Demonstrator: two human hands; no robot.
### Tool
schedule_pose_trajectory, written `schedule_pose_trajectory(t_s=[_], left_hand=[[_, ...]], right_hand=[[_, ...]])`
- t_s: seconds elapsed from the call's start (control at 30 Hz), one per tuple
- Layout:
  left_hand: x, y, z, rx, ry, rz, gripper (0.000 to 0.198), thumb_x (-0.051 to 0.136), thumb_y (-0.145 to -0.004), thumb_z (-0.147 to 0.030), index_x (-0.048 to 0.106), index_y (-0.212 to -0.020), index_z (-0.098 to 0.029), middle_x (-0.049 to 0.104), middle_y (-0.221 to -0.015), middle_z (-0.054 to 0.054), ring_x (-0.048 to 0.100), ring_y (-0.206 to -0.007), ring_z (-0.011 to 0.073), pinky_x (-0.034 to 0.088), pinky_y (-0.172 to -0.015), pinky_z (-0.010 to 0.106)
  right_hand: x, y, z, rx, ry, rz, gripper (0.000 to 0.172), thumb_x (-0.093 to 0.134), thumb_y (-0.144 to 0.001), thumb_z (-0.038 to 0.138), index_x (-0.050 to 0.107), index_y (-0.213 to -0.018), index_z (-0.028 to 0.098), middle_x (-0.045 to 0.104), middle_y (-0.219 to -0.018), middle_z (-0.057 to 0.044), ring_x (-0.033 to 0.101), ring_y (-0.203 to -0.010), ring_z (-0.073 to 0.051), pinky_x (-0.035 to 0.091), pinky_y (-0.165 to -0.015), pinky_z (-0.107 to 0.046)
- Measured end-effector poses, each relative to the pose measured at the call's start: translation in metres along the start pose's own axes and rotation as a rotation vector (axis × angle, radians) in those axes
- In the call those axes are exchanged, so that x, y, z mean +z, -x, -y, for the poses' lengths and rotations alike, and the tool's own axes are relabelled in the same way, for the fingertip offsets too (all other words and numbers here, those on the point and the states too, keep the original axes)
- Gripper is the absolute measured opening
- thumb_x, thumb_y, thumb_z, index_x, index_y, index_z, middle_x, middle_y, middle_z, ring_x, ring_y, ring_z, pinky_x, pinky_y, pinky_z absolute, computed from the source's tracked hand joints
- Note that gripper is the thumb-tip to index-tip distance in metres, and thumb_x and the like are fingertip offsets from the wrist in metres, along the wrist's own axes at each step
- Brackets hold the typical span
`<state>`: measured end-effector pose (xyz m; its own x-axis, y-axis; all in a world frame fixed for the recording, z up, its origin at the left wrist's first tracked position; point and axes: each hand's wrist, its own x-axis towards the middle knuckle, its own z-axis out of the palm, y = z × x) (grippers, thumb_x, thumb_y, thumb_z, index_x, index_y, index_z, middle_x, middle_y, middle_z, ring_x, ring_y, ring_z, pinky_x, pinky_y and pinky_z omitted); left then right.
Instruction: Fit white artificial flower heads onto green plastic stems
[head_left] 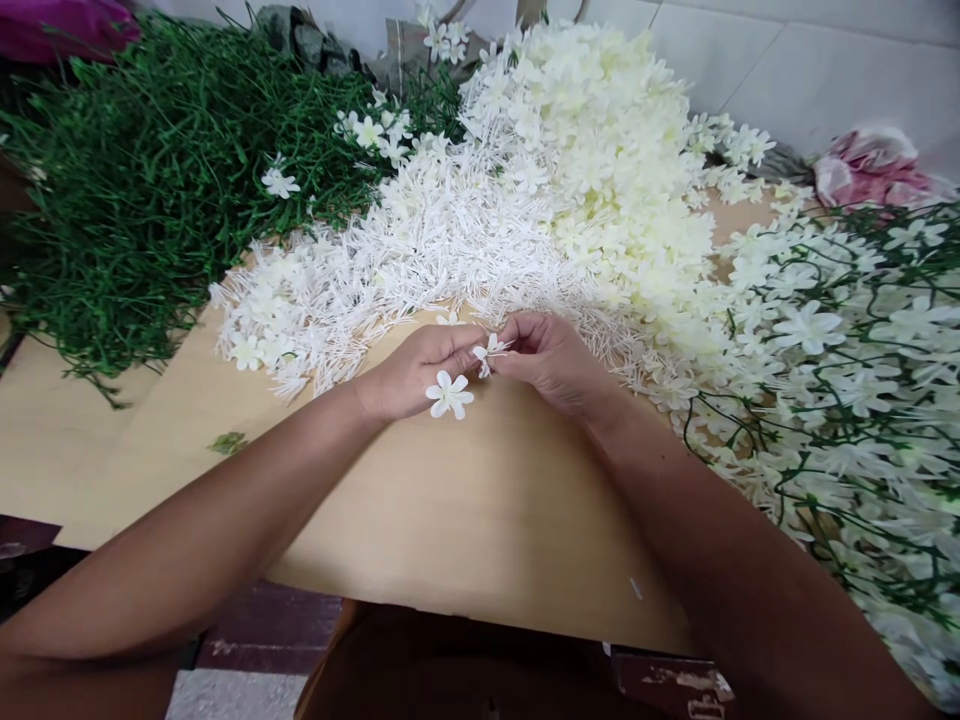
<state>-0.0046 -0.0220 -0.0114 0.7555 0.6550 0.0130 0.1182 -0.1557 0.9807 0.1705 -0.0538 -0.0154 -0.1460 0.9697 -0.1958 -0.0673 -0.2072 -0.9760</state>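
Observation:
Both of my hands meet above the middle of the cardboard. My left hand is closed, its thumb and fingers pinched by a small white artificial flower. Just below that hand, an open white artificial blossom faces up and seems to hang from its grip; any stem is hidden. My right hand pinches at the right side of the small flower, with its fingertips curled. Behind the hands spreads a heap of white thin-stalked artificial flower pieces.
Green plastic stems are piled at the left. Cream artificial petals rise in a mound at the back. Finished-looking white flowers on green stems crowd the right side. Under the hands lies a cardboard sheet, its edge near my body.

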Motion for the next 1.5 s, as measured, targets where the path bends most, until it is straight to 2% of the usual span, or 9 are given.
schedule_pose_trajectory(t_s=[0.1, 0.2, 0.4, 0.7, 1.0, 1.23, 1.4, 1.5], left_hand=[[0.0003, -0.0005, -0.0014, -0.01, 0.033, 0.013, 0.049, 0.055, -0.083, -0.062, 0.05, -0.067, -0.016, 0.044, -0.061, -0.002, 0.038, -0.056, 0.0098, 0.031, -0.051, 0.023], [0.0022, -0.0018, -0.0041, 0.005, 0.112, -0.026, 0.046, 0.058, -0.083, -0.058, 0.054, -0.068, -0.015, 0.046, -0.063, -0.001, 0.04, -0.058, 0.0102, 0.033, -0.054, 0.025], [0.0017, -0.0026, -0.0079, 0.014, 0.176, -0.05, 0.042, 0.063, -0.082, -0.054, 0.057, -0.068, -0.015, 0.045, -0.06, -0.002, 0.04, -0.056, 0.0096, 0.033, -0.052, 0.024], [-0.0003, -0.0032, -0.0033, 0.025, 0.121, -0.013, 0.045, 0.061, -0.082, -0.058, 0.058, -0.071, -0.015, 0.049, -0.063, -0.001, 0.042, -0.057, 0.0098, 0.034, -0.054, 0.024], [0.0034, -0.0017, -0.0033, 0.019, 0.056, -0.042, 0.047, 0.057, -0.084, -0.058, 0.049, -0.064, -0.016, 0.039, -0.056, -0.005, 0.033, -0.051, 0.0076, 0.03, -0.048, 0.022], [0.0051, -0.0041, -0.0084, -0.018, 0.094, -0.104, 0.048, 0.058, -0.081, -0.061, 0.05, -0.065, -0.017, 0.041, -0.057, -0.004, 0.035, -0.051, 0.0083, 0.029, -0.047, 0.023], [-0.0005, -0.0026, -0.007, -0.069, 0.092, -0.107, 0.047, 0.058, -0.081, -0.061, 0.055, -0.071, -0.016, 0.047, -0.062, -0.002, 0.04, -0.054, 0.0092, 0.034, -0.05, 0.022], [-0.0041, -0.0012, -0.0046, -0.074, 0.09, -0.128, 0.047, 0.058, -0.082, -0.061, 0.052, -0.068, -0.016, 0.045, -0.059, -0.003, 0.037, -0.05, 0.008, 0.032, -0.048, 0.021]], right_hand=[[-0.002, -0.001, -0.0012, 0.004, -0.021, 0.034, 0.016, 0.075, -0.054, 0.017, 0.06, -0.059, 0.017, 0.062, -0.059, 0.004, 0.054, -0.056, -0.008, 0.042, -0.057, -0.022], [-0.0035, -0.0024, -0.004, -0.03, -0.123, 0.098, 0.019, 0.079, -0.058, 0.022, 0.062, -0.064, 0.017, 0.065, -0.061, 0.003, 0.059, -0.06, -0.01, 0.048, -0.065, -0.025], [-0.0037, -0.002, -0.0064, -0.059, -0.177, 0.109, 0.017, 0.079, -0.064, 0.027, 0.065, -0.066, 0.017, 0.067, -0.062, 0.002, 0.061, -0.062, -0.009, 0.05, -0.069, -0.026], [-0.0023, -0.0032, -0.0065, -0.091, -0.161, 0.103, 0.023, 0.082, -0.058, 0.023, 0.06, -0.061, 0.018, 0.066, -0.06, 0.003, 0.059, -0.059, -0.009, 0.049, -0.064, -0.024], [0.0008, -0.0023, -0.0056, -0.043, -0.041, -0.028, 0.023, 0.078, -0.054, 0.022, 0.056, -0.058, 0.018, 0.061, -0.057, 0.006, 0.053, -0.055, -0.007, 0.041, -0.055, -0.021], [0.0009, -0.0032, -0.0047, -0.092, -0.121, 0.035, 0.026, 0.082, -0.059, 0.029, 0.058, -0.06, 0.018, 0.065, -0.06, 0.003, 0.06, -0.06, -0.009, 0.05, -0.068, -0.026], [0.0011, -0.0041, -0.0064, -0.08, -0.158, 0.01, 0.027, 0.084, -0.057, 0.029, 0.06, -0.061, 0.018, 0.066, -0.059, 0.003, 0.061, -0.058, -0.008, 0.049, -0.067, -0.025], [-0.0006, -0.0044, -0.008, -0.063, -0.2, 0.017, 0.027, 0.084, -0.059, 0.03, 0.061, -0.063, 0.018, 0.068, -0.06, 0.003, 0.062, -0.059, -0.008, 0.049, -0.067, -0.025]])
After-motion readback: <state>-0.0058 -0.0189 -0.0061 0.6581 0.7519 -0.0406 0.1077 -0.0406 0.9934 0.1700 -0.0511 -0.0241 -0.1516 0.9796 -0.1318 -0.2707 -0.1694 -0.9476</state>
